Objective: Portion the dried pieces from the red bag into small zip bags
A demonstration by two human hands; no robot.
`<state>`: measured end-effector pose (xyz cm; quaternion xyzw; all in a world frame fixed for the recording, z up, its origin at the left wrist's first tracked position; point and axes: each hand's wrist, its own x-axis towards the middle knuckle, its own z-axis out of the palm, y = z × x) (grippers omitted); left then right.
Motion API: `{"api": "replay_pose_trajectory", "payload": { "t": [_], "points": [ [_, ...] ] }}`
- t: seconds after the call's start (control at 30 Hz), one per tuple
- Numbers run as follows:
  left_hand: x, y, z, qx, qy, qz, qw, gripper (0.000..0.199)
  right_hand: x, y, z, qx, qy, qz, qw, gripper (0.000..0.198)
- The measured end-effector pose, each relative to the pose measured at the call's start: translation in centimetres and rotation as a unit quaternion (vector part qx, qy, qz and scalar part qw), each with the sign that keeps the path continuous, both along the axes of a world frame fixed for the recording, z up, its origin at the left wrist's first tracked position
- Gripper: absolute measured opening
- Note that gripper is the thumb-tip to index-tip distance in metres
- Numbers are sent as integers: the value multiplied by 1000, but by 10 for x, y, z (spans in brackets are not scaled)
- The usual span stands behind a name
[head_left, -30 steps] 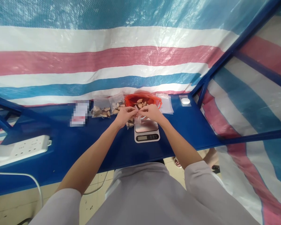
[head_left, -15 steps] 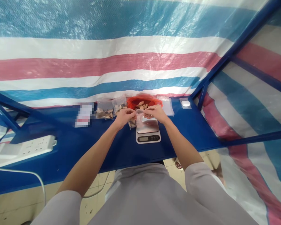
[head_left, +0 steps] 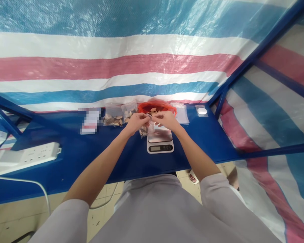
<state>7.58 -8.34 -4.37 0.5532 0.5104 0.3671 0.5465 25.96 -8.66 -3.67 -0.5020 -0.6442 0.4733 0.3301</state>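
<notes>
On the blue surface (head_left: 91, 152), two clear bags (head_left: 113, 109) with brown bits (head_left: 116, 120) lie to the left. Then the left hand (head_left: 137, 122) pinches a small clear bag (head_left: 151, 127), held up near the white scale (head_left: 160, 148). The right hand (head_left: 166, 119) pinches it too — maybe opening or closing its top, I can't tell. The next move wants a soft, steady pinch.
</notes>
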Motion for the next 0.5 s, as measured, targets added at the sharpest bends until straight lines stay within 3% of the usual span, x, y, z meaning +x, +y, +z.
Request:
{"api": "replay_pose_trajectory", "payload": {
  "t": [0.13,0.23,0.37,0.5],
  "points": [
    [-2,-1,-1,4,17,11,1000,15,-1,-1,1,27,-24,12,999,15],
    [-10,-1,2,39,102,5,994,17,1,-1,2,30,-32,-1,999,16],
    [-24,0,10,141,284,-18,948,17,6,0,5,32,-67,-12,997,12],
    [-35,1,15,202,362,-55,908,15,9,0,10,70,-133,7,989,17]
  ]
}}
